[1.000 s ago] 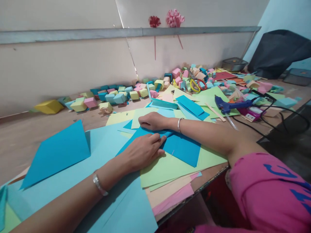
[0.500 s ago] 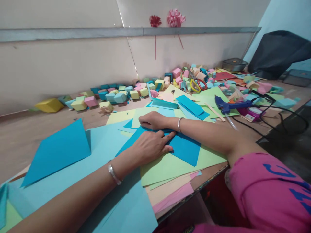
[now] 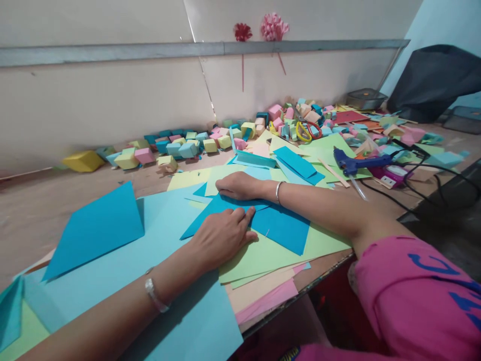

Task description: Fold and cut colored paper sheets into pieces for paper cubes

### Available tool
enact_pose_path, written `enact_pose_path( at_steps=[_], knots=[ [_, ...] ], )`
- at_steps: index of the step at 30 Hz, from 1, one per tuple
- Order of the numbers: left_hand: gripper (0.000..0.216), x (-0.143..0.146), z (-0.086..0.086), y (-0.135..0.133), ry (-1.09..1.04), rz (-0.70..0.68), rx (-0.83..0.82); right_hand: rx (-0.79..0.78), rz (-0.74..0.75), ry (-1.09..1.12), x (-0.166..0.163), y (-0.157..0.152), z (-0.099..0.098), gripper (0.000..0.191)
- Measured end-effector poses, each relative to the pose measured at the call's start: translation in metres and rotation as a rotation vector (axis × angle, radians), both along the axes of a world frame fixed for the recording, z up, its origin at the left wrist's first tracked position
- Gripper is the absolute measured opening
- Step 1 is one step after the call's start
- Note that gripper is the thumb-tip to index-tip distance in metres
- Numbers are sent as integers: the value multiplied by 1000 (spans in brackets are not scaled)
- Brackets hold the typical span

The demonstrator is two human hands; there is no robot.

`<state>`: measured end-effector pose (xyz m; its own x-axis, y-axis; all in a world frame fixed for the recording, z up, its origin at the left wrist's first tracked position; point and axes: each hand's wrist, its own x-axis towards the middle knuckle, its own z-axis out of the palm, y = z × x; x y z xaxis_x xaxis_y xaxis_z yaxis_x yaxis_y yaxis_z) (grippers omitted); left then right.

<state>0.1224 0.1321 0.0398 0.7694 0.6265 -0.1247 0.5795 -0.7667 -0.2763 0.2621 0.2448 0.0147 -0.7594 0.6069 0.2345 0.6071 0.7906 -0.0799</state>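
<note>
A dark teal sheet of paper (image 3: 281,226) lies folded on a pile of light green and light blue sheets. My left hand (image 3: 221,235) lies on its near part, fingers together and pressing along the fold. My right hand (image 3: 236,186) rests flat on the far end of the same fold, its wrist with a silver bangle crossing over the sheet. Neither hand grips anything; both press the paper down onto the table.
A second teal sheet (image 3: 95,228) stands tented to the left. Many small paper boxes (image 3: 180,148) line the wall. A blue glue gun (image 3: 356,161) with black cables, scissors (image 3: 306,131) and paper scraps lie at the right. The table edge (image 3: 319,286) runs near my body.
My left hand slid right along the fold, then back left by a little. The right hand stayed in place on the far end.
</note>
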Motion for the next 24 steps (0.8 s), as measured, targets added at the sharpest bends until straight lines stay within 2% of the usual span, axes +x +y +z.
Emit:
enact_pose_path(
  at_steps=[6, 16, 21, 24],
  knots=[
    [51, -34, 2, -6, 107, 115, -3, -25, 20, 21, 2, 0, -1, 17],
    [48, -101, 2, -28, 46, 288, -3, -78, 38, 116, 2, 1, -6, 17],
    [49, -125, 15, -27, 30, 365, 114, -152, 51, 280, 4, 5, -9, 13],
    [53, -118, 28, -15, -174, 393, 265, -192, 29, 450, 5, 10, -10, 13]
  ],
)
